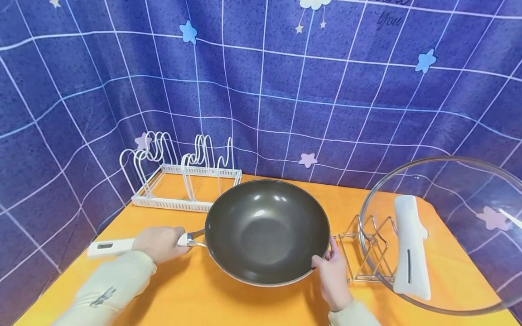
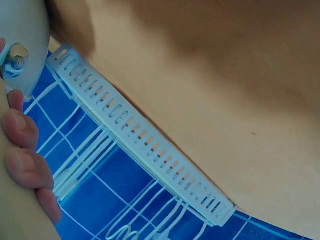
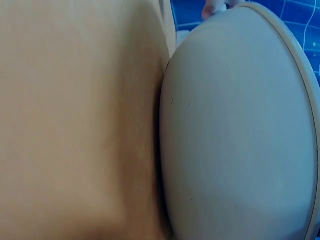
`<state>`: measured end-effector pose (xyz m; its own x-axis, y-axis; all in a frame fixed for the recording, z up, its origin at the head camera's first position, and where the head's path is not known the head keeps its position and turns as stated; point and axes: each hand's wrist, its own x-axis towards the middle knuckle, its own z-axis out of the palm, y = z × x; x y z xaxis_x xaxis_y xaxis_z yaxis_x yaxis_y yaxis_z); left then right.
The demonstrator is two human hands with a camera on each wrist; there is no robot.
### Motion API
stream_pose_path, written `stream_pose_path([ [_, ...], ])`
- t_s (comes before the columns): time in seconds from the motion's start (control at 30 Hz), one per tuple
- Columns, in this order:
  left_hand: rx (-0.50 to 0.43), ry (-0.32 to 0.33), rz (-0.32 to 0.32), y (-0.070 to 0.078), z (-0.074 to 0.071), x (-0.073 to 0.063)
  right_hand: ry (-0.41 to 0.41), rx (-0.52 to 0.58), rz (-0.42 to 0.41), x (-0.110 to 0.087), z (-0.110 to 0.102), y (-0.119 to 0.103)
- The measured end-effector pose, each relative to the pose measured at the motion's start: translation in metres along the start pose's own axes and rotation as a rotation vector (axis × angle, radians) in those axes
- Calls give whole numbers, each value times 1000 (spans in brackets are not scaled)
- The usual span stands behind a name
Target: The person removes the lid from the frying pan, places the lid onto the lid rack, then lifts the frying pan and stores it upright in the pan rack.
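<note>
The left hand (image 1: 157,244) wraps the handle (image 1: 122,246) and the right hand (image 1: 331,274) pinches the rim (image 1: 261,285); sharing weight evenly should keep the wok (image 1: 265,240) level.

Across the upper frame, the cloth (image 1: 240,61) is patterned with pale grid lines on deep blue, dotted with light-blue and pinkish stars. Below, the counter (image 1: 244,305) is coloured orange. At centre, the pan (image 1: 265,228) is finished dark grey-brown inside, pale outside. White is seen on its handle (image 1: 114,247) and the left-hand rack (image 1: 175,204). At lower left, a cream sleeve (image 1: 116,278) is marked darkly.
</note>
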<state>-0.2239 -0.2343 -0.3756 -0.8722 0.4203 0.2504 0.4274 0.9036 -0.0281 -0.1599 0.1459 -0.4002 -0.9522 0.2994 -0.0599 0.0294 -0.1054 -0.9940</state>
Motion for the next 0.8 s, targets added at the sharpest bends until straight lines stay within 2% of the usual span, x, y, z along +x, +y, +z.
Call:
stream_pose_path([
  [0.23, 13, 1, -4, 7, 0, 7, 21, -32, 5, 12, -3, -3],
  [0.37, 13, 2, 4, 12, 3, 11, 26, -1, -13, 16, -5, -7],
  [0.57, -42, -50, -43, 16, 6, 15, 34, -51, -26, 18, -8, -4],
  [0.67, -112, -95, -75, 13, 2, 18, 4, -101, -29, 13, -12, -1],
  [0.8, -188, -159, -53, -1, -9, 15, -99, -22, 12, -2, -12, 0],
])
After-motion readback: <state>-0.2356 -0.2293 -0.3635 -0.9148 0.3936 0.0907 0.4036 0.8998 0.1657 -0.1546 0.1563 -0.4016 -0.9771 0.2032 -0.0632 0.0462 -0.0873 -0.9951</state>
